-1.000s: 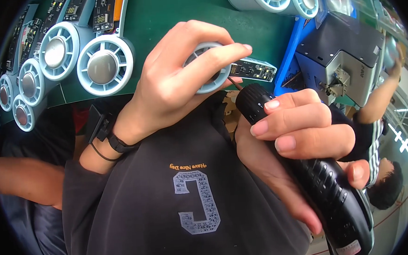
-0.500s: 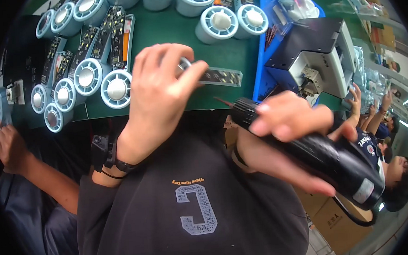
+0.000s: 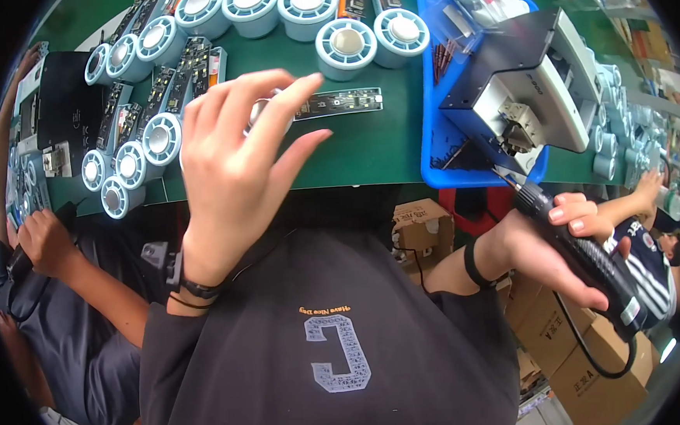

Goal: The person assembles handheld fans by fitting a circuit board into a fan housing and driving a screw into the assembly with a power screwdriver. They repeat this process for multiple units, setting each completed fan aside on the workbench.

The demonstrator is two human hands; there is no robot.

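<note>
My left hand [image 3: 231, 145] has its fingers apart over the round end of a light-blue housing with a long circuit board [image 3: 341, 102] in its handle. A bit of the silver disc in that round end shows behind the fingers; whether they touch it is hidden. On the right, my right hand [image 3: 564, 249] is wrapped around a black electric screwdriver [image 3: 584, 264] with a cord at its rear. The thin bit points up and left, close to the front edge of a blue tray [image 3: 451, 176] and just below the grey and black screw feeder [image 3: 512, 97].
Several similar light-blue housings [image 3: 162, 138] with boards stand at the left and along the back [image 3: 308, 4]. Dark screws [image 3: 449, 153] lie in the blue tray. A co-worker's hand [image 3: 46, 240] is at the left. Cardboard boxes [image 3: 599, 368] stand below at the right.
My right hand has carried the screwdriver right, from beside the housing to near the screw feeder. My left hand's fingers and thumb have spread wider. The whole view has shifted slightly.
</note>
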